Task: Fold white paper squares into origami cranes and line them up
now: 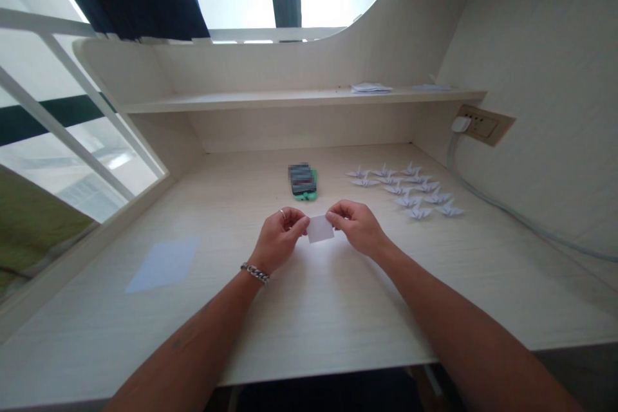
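Observation:
A small white square of paper (320,229) is held up above the desk between both hands. My left hand (280,236), with a ring and a chain bracelet, pinches its left edge between thumb and fingers. At the upper right corner, my right hand (358,225) grips the paper in the same way. Just beyond the hands lies a dark phone-like object (302,181) with a green edge, its face blurred out. Several folded white paper cranes (397,189) stand in loose rows to the right of it.
A larger white paper sheet (164,262) lies on the desk (232,187) at the left. Folded papers (371,87) rest on the shelf (270,100) at the back. From the wall socket (485,125), a grey cable (512,214) runs along the right side.

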A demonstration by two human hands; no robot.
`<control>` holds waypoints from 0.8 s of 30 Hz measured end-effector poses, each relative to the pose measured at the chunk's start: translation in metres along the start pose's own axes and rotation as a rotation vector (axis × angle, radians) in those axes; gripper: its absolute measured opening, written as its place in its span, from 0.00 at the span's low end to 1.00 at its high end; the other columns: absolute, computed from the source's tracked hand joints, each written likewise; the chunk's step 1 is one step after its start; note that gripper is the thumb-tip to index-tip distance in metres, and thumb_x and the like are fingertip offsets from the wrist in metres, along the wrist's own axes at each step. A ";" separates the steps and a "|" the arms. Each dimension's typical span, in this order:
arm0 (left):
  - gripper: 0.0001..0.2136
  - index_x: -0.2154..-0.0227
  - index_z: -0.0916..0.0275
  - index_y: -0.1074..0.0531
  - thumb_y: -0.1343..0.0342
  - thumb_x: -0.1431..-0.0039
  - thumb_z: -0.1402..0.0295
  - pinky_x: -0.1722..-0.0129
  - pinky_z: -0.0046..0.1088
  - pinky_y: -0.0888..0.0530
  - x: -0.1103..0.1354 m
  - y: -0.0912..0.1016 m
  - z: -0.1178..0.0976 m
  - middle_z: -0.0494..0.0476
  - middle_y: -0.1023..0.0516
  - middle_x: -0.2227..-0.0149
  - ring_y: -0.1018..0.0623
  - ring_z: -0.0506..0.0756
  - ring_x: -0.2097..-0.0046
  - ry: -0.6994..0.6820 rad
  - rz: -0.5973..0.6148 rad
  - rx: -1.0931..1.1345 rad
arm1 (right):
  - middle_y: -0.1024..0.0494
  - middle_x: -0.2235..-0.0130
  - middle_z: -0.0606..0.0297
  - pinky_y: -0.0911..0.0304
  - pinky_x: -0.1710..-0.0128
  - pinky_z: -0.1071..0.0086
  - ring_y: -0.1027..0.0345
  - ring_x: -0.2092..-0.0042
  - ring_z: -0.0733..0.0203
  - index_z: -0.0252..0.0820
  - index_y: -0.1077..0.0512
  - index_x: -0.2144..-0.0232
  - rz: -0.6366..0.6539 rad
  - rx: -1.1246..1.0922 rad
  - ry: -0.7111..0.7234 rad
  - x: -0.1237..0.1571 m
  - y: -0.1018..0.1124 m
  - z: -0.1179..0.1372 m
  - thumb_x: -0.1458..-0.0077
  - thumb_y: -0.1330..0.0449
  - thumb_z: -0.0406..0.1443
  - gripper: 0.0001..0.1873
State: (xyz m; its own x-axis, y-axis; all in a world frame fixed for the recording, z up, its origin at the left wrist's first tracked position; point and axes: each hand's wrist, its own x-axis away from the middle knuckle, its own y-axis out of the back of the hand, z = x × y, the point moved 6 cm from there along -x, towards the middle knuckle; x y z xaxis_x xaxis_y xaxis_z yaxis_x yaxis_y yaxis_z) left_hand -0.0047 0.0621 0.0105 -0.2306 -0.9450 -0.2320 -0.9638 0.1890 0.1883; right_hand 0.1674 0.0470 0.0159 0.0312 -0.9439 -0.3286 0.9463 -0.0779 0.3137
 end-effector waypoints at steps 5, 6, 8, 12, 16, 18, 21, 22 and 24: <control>0.12 0.73 0.65 0.29 0.38 0.51 0.61 0.71 0.26 0.29 -0.001 0.005 0.000 0.52 0.26 0.75 0.25 0.50 0.73 0.013 -0.048 0.019 | 0.25 0.74 0.66 0.41 0.69 0.70 0.34 0.71 0.62 0.41 0.26 0.75 -0.013 0.036 0.012 0.000 0.002 0.006 0.49 0.42 0.37 0.07; 0.11 0.73 0.65 0.29 0.39 0.51 0.61 0.71 0.26 0.29 -0.001 0.006 -0.001 0.52 0.26 0.76 0.25 0.50 0.73 0.010 -0.052 0.019 | 0.25 0.74 0.66 0.41 0.69 0.70 0.34 0.71 0.62 0.41 0.26 0.75 -0.018 0.057 0.012 0.001 0.003 0.007 0.49 0.42 0.37 0.07; 0.11 0.74 0.65 0.30 0.39 0.50 0.61 0.71 0.26 0.29 -0.001 0.009 -0.002 0.52 0.26 0.77 0.26 0.50 0.73 0.005 -0.073 0.013 | 0.24 0.74 0.66 0.41 0.69 0.69 0.34 0.71 0.62 0.41 0.26 0.75 -0.035 0.110 0.012 0.001 0.005 0.010 0.49 0.42 0.36 0.07; 0.11 0.71 0.65 0.29 0.40 0.49 0.61 0.70 0.26 0.28 0.001 0.010 -0.006 0.54 0.24 0.74 0.25 0.51 0.72 -0.040 -0.092 -0.059 | 0.23 0.72 0.64 0.41 0.69 0.69 0.33 0.70 0.61 0.41 0.25 0.74 -0.038 0.197 0.028 0.002 0.006 0.011 0.48 0.42 0.35 0.06; 0.11 0.66 0.63 0.24 0.42 0.47 0.60 0.68 0.26 0.29 0.007 -0.009 -0.011 0.57 0.21 0.68 0.24 0.53 0.67 -0.095 0.085 -0.249 | 0.22 0.72 0.64 0.41 0.69 0.69 0.32 0.70 0.61 0.42 0.25 0.74 0.017 0.216 0.092 0.005 -0.002 0.013 0.48 0.41 0.34 0.06; 0.11 0.69 0.62 0.23 0.43 0.45 0.60 0.69 0.25 0.31 0.010 -0.014 -0.014 0.56 0.21 0.69 0.25 0.53 0.68 -0.122 0.119 -0.311 | 0.22 0.72 0.64 0.40 0.69 0.69 0.32 0.70 0.61 0.42 0.25 0.73 0.035 0.188 0.108 0.007 -0.006 0.015 0.47 0.41 0.35 0.06; 0.12 0.71 0.62 0.23 0.44 0.44 0.59 0.72 0.24 0.33 0.009 -0.013 -0.015 0.54 0.22 0.73 0.27 0.52 0.71 -0.111 0.108 -0.303 | 0.23 0.72 0.65 0.39 0.69 0.70 0.32 0.70 0.62 0.41 0.25 0.72 0.044 0.110 0.088 0.008 -0.010 0.015 0.47 0.41 0.37 0.07; 0.13 0.71 0.63 0.23 0.44 0.45 0.58 0.73 0.24 0.34 0.008 -0.012 -0.013 0.54 0.22 0.73 0.28 0.52 0.72 -0.091 0.109 -0.280 | 0.23 0.72 0.65 0.39 0.69 0.70 0.33 0.70 0.62 0.41 0.26 0.72 0.046 0.088 0.076 0.008 -0.011 0.015 0.47 0.41 0.38 0.07; 0.14 0.71 0.63 0.23 0.44 0.45 0.57 0.75 0.24 0.35 0.006 -0.011 -0.010 0.53 0.23 0.74 0.29 0.51 0.73 -0.059 0.110 -0.242 | 0.24 0.73 0.65 0.40 0.70 0.71 0.34 0.70 0.63 0.41 0.26 0.73 0.050 0.063 0.060 0.008 -0.012 0.014 0.47 0.42 0.38 0.07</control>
State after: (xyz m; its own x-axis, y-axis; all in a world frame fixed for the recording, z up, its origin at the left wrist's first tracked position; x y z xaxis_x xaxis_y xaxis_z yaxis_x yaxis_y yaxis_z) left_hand 0.0056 0.0515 0.0169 -0.3466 -0.9037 -0.2516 -0.8739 0.2137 0.4365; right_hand 0.1520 0.0355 0.0219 0.0986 -0.9265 -0.3632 0.9209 -0.0533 0.3860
